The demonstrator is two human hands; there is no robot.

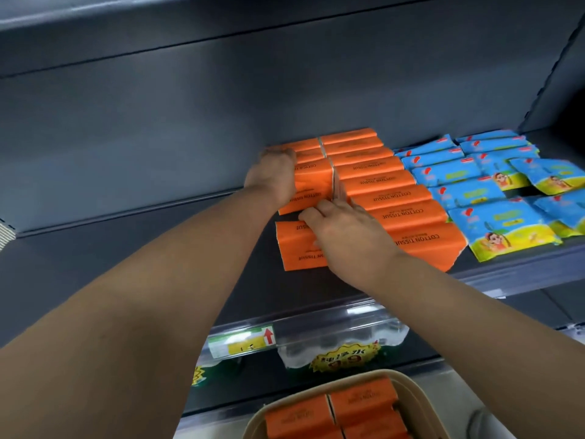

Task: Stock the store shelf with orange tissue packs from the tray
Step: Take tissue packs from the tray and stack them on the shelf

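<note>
At the near edge sat a beige tray (414,403) holding orange tissue packs (361,403) in two columns. Just beyond it, a price label (240,342) with a red arrow hung on the shelf's front rail, and beside the label clear-wrapped goods with a yellow burst sticker (343,356) stood on the level below. On the dark shelf (158,264) above, the nearest orange pack (297,245) lay slightly apart from the left row of orange packs (311,182) behind it. The right hand (342,229) lay over that nearest pack's right end, its fingers curled over the far edge and gripping it, close to the gap between the two rows. Farther in, the left hand (272,175) clasped the left row from its left side, fingers bent over the top of the packs. The right row of orange packs (395,198) ran from the shelf's front edge to the back, touching the left row. To its right, blue and yellow packets (506,226) lay overlapping, a few tilted loosely. Behind everything rose the plain dark back panel (221,99).
</note>
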